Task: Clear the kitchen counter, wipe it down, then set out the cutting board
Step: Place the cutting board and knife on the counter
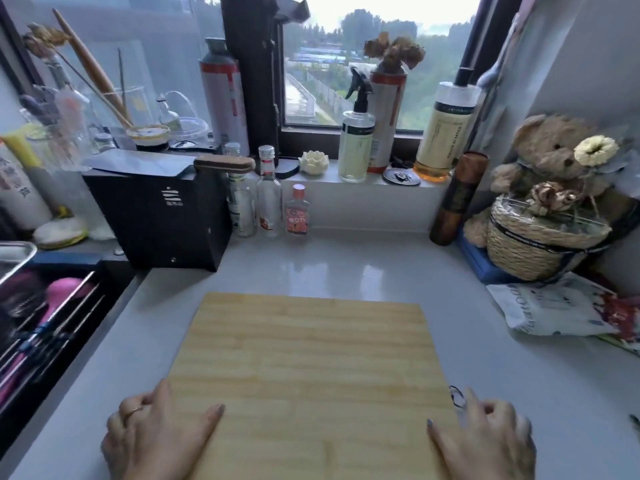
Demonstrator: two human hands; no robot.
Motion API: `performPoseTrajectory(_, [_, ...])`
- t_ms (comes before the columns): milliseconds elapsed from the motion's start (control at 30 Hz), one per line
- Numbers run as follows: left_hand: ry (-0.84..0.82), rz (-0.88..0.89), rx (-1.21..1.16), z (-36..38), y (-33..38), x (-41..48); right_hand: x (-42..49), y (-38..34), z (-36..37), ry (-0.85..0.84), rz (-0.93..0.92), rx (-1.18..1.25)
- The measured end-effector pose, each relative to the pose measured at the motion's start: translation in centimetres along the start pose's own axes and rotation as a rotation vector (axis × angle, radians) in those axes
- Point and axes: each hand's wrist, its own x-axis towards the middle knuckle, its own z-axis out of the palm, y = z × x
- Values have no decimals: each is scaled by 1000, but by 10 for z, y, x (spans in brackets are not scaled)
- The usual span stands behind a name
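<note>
Left hand [152, 434], right hand [485, 441] grip cutting board [304, 368] (sides)

Far ahead of the left hand [156, 434] and right hand [485, 441], a dark-framed window [346, 81] lets in grey daylight over a pale sill [330, 173]. A white wall [595, 64] rises beyond the right hand.

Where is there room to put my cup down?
The bare grey counter between the pale wooden cutting board and the three small glass bottles is free, as is the strip between board and white printed bag. The windowsill is crowded.
</note>
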Motion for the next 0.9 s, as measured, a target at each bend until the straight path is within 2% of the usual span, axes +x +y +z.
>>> performPoseTrajectory(67, [41, 82, -11, 0, 10, -7, 14, -33, -5, 33, -129, 35])
performPoseTrajectory(233, [78, 194, -40, -3, 23, 5, 54, -179, -10, -102, -706, 76])
performPoseTrajectory(333, [92, 207, -65, 2, 21, 17, 75, -272, -18, -40, -876, 86])
performPoseTrajectory(433, [85, 172, -127, -1, 26, 24, 94, -342, -21, 14, -904, 95])
performPoseTrajectory(467, [58, 156, -231, 0, 26, 28, 101, -360, -20, 33, -903, 91])
performPoseTrajectory(567, [42, 150, -318, 17, 26, 37, 120, -396, -15, 95, -905, 59])
performPoseTrajectory(633, [21, 181, -310, 23, 25, 35, 131, -412, -11, 79, -926, 4])
performPoseTrajectory(700, [113, 172, -218, 32, 20, 28, 139, -424, -7, 47, -936, -72])
performPoseTrajectory(767, [-6, 207, -176, 41, 16, 36, 145, -431, -2, 46, -931, -119])
performPoseTrajectory(867, [22, 139, -219, 29, 18, 34, 152, -435, 1, 72, -911, -139])
performPoseTrajectory(900, [-44, 160, -239, 27, 20, 36, 153, -435, 1, 77, -910, -148])
